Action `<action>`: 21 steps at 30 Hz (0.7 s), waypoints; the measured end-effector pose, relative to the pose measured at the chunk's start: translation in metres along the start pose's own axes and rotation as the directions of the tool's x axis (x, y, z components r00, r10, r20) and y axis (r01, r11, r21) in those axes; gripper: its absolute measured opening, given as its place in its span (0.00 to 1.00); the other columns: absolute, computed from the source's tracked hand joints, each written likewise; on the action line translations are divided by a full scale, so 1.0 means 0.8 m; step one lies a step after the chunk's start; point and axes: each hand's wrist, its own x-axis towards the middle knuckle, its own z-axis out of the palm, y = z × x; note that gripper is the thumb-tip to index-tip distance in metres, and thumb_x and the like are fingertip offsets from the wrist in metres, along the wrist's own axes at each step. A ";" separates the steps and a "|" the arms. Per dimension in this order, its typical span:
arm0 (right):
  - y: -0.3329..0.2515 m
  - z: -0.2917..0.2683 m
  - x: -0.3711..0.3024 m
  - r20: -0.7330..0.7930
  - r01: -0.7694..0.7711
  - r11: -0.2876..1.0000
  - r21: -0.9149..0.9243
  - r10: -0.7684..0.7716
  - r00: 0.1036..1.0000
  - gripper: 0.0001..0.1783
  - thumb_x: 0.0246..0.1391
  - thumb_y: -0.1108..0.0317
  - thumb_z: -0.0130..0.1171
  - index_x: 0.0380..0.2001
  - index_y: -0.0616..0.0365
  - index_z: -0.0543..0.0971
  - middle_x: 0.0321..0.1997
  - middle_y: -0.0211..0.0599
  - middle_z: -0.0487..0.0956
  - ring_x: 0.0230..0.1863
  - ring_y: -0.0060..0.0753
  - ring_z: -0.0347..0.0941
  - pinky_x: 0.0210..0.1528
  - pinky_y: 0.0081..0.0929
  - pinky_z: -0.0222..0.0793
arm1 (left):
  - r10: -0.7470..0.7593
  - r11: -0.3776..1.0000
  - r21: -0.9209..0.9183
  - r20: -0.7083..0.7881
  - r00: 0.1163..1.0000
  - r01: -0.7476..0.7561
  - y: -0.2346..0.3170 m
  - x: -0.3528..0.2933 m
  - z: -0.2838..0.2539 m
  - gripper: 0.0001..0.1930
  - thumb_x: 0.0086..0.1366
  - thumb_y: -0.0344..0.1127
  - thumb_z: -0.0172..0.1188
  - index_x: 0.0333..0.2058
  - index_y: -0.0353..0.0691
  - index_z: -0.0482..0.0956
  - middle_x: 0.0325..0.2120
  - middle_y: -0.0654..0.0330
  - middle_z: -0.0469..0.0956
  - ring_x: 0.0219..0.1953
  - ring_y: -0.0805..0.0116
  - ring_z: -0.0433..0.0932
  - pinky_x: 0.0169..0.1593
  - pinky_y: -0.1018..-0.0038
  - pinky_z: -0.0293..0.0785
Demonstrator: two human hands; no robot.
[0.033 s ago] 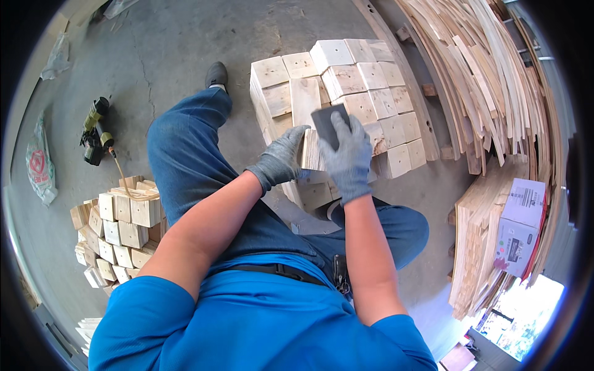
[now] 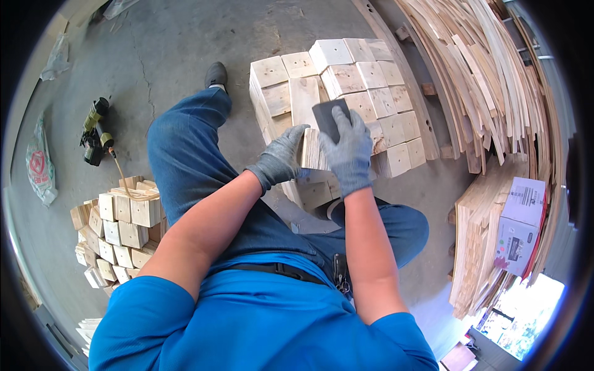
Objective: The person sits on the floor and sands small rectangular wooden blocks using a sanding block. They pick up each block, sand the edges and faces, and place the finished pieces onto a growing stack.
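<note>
My left hand (image 2: 282, 156), in a grey work glove, is closed around the left side of a pale wooden block (image 2: 315, 152) with layered-looking edges. A dark grey rectangular block (image 2: 325, 119), like a sanding block, is gripped in my gloved right hand (image 2: 350, 151), thumb or finger lying along its face. It sits just above the upper right of the wooden block; whether the two touch is hidden. Both hands are over the near part of a large stack of wooden blocks (image 2: 391, 131) between my legs. One longer block (image 2: 304, 102) lies on the stack.
Another pile of wooden blocks (image 2: 120, 235) stands at left, with a hose (image 2: 127, 189) running to a nail gun (image 2: 94, 130) on the floor. Long wood strips (image 2: 476, 80) lie far right. A cardboard box (image 2: 520, 226) rests by stacked boards (image 2: 473, 247). A plastic bag (image 2: 41, 167) lies far left.
The dark block and my right hand have shifted very slightly away from me. My left hand and the wooden block stay in place.
</note>
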 end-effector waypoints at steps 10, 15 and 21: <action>-0.014 -0.034 -0.096 0.092 0.019 0.999 0.044 -0.023 0.996 0.41 0.53 0.55 0.77 0.70 0.48 0.77 0.72 0.59 0.69 0.68 0.67 0.69 0.69 0.58 0.68 | -0.036 0.994 0.101 0.045 0.998 0.031 -0.003 0.000 -0.001 0.58 0.48 0.51 0.85 0.74 0.43 0.61 0.67 0.45 0.71 0.69 0.44 0.73 0.71 0.58 0.71; -0.007 -0.045 -0.149 0.131 0.043 0.997 0.061 -0.051 0.990 0.41 0.52 0.54 0.77 0.69 0.48 0.78 0.73 0.60 0.68 0.69 0.67 0.69 0.70 0.59 0.65 | -0.028 0.998 0.054 0.069 0.997 0.024 -0.002 0.000 -0.002 0.59 0.47 0.49 0.85 0.74 0.43 0.60 0.67 0.45 0.70 0.69 0.43 0.72 0.72 0.58 0.71; 0.007 -0.018 -0.072 0.003 0.071 0.995 0.067 -0.071 0.997 0.39 0.52 0.56 0.77 0.68 0.48 0.79 0.70 0.60 0.72 0.67 0.66 0.71 0.67 0.57 0.71 | -0.035 0.996 0.087 0.045 0.998 0.031 0.002 0.000 -0.003 0.59 0.44 0.47 0.87 0.73 0.43 0.62 0.67 0.45 0.70 0.69 0.44 0.72 0.73 0.59 0.70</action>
